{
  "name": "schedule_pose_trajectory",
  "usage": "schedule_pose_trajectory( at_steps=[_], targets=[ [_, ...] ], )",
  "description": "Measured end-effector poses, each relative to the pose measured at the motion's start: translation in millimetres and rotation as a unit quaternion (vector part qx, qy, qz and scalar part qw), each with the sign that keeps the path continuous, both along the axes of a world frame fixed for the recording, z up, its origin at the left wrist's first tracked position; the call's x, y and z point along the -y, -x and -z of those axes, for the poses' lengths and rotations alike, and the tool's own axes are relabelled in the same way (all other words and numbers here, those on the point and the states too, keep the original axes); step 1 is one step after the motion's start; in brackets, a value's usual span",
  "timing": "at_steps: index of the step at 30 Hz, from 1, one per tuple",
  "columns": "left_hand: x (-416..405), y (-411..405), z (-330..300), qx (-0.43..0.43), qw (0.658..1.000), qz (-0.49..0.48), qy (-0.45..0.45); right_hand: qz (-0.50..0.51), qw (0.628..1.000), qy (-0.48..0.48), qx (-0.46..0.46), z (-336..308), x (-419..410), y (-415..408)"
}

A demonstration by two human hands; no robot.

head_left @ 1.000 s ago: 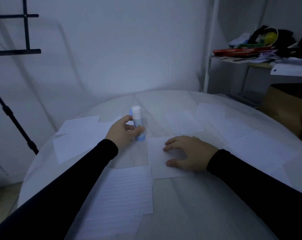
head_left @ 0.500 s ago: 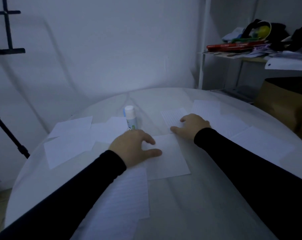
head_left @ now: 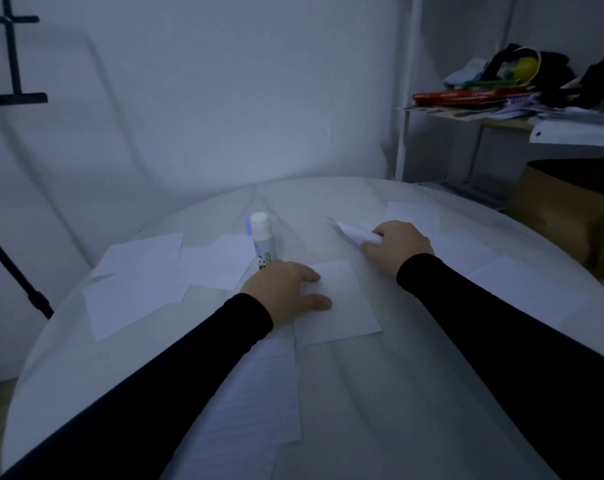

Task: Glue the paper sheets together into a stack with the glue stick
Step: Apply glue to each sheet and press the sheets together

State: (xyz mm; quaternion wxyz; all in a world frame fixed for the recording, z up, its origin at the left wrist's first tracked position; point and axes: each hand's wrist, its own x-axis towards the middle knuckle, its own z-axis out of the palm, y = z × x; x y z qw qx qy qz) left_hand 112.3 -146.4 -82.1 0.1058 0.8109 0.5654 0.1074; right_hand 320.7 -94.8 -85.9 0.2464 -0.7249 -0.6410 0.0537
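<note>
A white sheet (head_left: pixel 342 306) lies flat in the middle of the round table (head_left: pixel 414 393). My left hand (head_left: pixel 286 292) rests on that sheet's left edge with its fingers spread flat. Just behind this hand stands the glue stick (head_left: pixel 263 240), upright, white cap on, apart from both hands. My right hand (head_left: pixel 395 249) pinches a lined paper sheet (head_left: pixel 354 232) and lifts it off the table, so the sheet bends upward to the left.
Several loose sheets lie around: a group at the left (head_left: pixel 137 282), one under my left forearm (head_left: pixel 259 403), others at the right (head_left: pixel 522 289) and back (head_left: pixel 413 213). A cluttered shelf (head_left: pixel 501 109) and a brown box (head_left: pixel 567 206) stand right. A black stand (head_left: pixel 16 278) is left.
My left hand let go of the glue stick and settled on the middle sheet. My right hand left that sheet, reached back to a lined sheet and has lifted it.
</note>
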Motion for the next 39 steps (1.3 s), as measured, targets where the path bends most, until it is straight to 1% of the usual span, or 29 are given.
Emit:
schedule_pose_trajectory(
  at_steps=[1,3,4,6,8,10,12,14,15,18,20,22,24,25,27,29,32,36,39],
  targets=[
    [1,-2,-1,0.026,1.000,-0.002,-0.009,-0.003,1.000,-0.027,-0.015,-4,4,1],
    [2,-6,-6,0.138,0.990,-0.029,-0.015,-0.020,0.995,-0.088,-0.034,-12,18,7],
    [3,-8,-9,0.206,0.977,-0.049,-0.006,-0.038,0.991,-0.120,-0.040,-16,27,12],
    [6,-12,-16,0.331,0.940,-0.075,0.027,-0.082,0.982,-0.165,-0.040,-19,45,24],
    [9,-12,-20,0.415,0.903,-0.094,0.052,-0.118,0.980,-0.157,-0.026,-19,59,34],
    [10,-10,-20,0.451,0.884,-0.111,0.051,-0.140,0.984,-0.110,0.003,-15,67,40],
    [10,-6,-17,0.453,0.882,-0.125,0.041,-0.163,0.985,-0.057,0.023,-12,71,41],
    [10,-1,-14,0.456,0.879,-0.125,0.057,-0.179,0.984,-0.011,0.001,-15,74,38],
    [11,1,-14,0.462,0.876,-0.117,0.074,-0.182,0.983,0.006,-0.036,-18,75,35],
    [16,8,-13,0.472,0.869,-0.077,0.128,-0.153,0.968,0.028,-0.198,-26,74,27],
    [18,11,-12,0.491,0.853,-0.049,0.168,-0.121,0.966,0.053,-0.220,-29,71,23],
    [20,12,-10,0.504,0.840,-0.036,0.198,-0.113,0.962,0.080,-0.234,-29,69,22],
    [21,12,-10,0.501,0.837,-0.037,0.217,-0.114,0.952,0.096,-0.268,-29,69,23],
    [21,13,-10,0.491,0.841,-0.047,0.221,-0.112,0.948,0.096,-0.284,-30,69,23],
    [19,17,-10,0.448,0.864,-0.084,0.214,-0.098,0.947,0.072,-0.299,-31,70,21],
    [20,20,-11,0.404,0.885,-0.118,0.201,-0.084,0.951,0.057,-0.292,-29,70,17],
    [23,19,-14,0.373,0.898,-0.155,0.173,-0.074,0.959,0.087,-0.258,-24,70,17],
    [25,18,-16,0.307,0.930,-0.158,0.129,-0.066,0.967,0.109,-0.219,-18,65,17],
    [26,19,-16,0.281,0.940,-0.157,0.114,-0.071,0.973,0.115,-0.189,-14,63,17]
  ],
)
